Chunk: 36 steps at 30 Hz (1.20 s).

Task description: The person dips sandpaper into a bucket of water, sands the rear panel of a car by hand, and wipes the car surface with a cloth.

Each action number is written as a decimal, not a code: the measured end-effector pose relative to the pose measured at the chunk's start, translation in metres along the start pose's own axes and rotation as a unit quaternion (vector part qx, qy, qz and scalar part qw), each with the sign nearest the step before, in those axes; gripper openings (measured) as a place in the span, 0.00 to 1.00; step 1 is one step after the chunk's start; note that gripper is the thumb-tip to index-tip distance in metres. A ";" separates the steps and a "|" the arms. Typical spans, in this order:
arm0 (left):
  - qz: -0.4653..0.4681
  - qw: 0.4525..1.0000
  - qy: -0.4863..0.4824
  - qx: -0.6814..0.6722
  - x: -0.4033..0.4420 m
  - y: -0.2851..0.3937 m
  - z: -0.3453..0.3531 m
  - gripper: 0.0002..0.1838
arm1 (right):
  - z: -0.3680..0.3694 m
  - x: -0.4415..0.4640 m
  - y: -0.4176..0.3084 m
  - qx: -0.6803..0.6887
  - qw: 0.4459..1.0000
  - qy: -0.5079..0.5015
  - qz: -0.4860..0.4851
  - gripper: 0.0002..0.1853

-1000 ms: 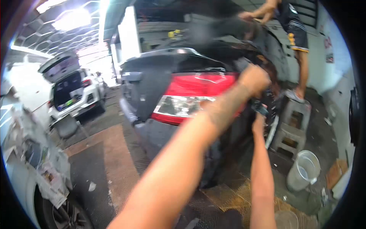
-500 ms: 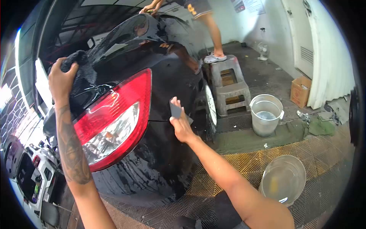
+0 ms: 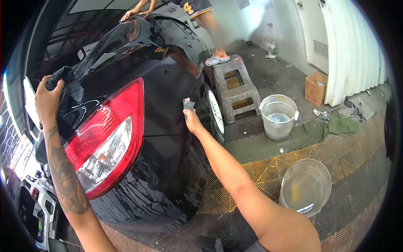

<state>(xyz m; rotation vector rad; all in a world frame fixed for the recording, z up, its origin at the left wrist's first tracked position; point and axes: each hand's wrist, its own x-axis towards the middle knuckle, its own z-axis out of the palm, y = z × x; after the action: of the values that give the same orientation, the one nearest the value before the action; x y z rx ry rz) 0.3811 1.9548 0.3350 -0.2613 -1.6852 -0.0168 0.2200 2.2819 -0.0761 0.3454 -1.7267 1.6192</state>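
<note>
A black car (image 3: 166, 155) with a wet rear side stands before me, its red and clear tail light (image 3: 119, 109) between my hands. My left hand (image 3: 47, 101) is closed on a dark, fluffy cloth (image 3: 74, 90), which rests against the bodywork above the light. To the right of the light, my right hand (image 3: 193, 121) grips a small flat grey pad (image 3: 189, 104) by the car's rear side panel. Whether the pad touches the paint I cannot tell.
Another person (image 3: 211, 29) stands on a grey step stool (image 3: 240, 94), hands on the car's roof. A bucket of water (image 3: 278, 132) and a second bucket (image 3: 305, 189) are on the floor at right. A cardboard box (image 3: 315, 88) sits by the wall; a white vehicle (image 3: 50, 212) is at left.
The view has shifted, so the car and buckets sit further left. My right hand has moved slightly up along the panel with the pad. The cloth stays in my left hand.
</note>
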 end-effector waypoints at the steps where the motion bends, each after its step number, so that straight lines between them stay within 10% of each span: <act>1: 0.003 1.000 0.000 0.009 0.002 -0.003 0.002 0.25 | 0.001 -0.007 -0.016 0.013 0.999 0.008 0.046 0.34; 7: -0.017 1.000 -0.022 -0.001 0.003 -0.007 0.004 0.25 | 0.011 -0.091 -0.064 0.019 0.995 -0.002 -0.099 0.36; 10: -0.002 1.000 -0.030 0.008 0.006 -0.011 0.007 0.25 | -0.012 -0.025 0.041 0.150 0.965 -0.042 0.211 0.35; 17: -0.010 1.000 -0.018 0.012 0.009 -0.022 0.014 0.24 | 0.008 -0.103 0.003 0.039 0.997 0.025 -0.054 0.35; 21: -0.012 0.999 -0.032 0.021 0.008 -0.018 0.012 0.24 | 0.004 -0.061 0.028 0.246 0.949 0.058 0.186 0.39; 27: -0.022 0.999 -0.023 0.033 0.007 -0.016 0.011 0.24 | 0.019 -0.107 0.030 0.049 0.998 0.029 -0.036 0.38; 31: -0.024 0.999 -0.030 0.037 0.008 -0.019 0.013 0.25 | -0.025 -0.058 -0.020 0.174 0.927 -0.014 0.331 0.33; 36: -0.023 0.999 -0.042 0.025 0.008 -0.014 0.008 0.26 | -0.004 -0.080 0.028 0.094 0.968 0.061 0.227 0.28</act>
<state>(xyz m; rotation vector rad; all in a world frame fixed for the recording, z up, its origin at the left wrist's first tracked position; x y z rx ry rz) 0.3696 1.9437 0.3433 -0.1869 -1.7719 0.0025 0.2591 2.2678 -0.1501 -0.0719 -1.6398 2.0906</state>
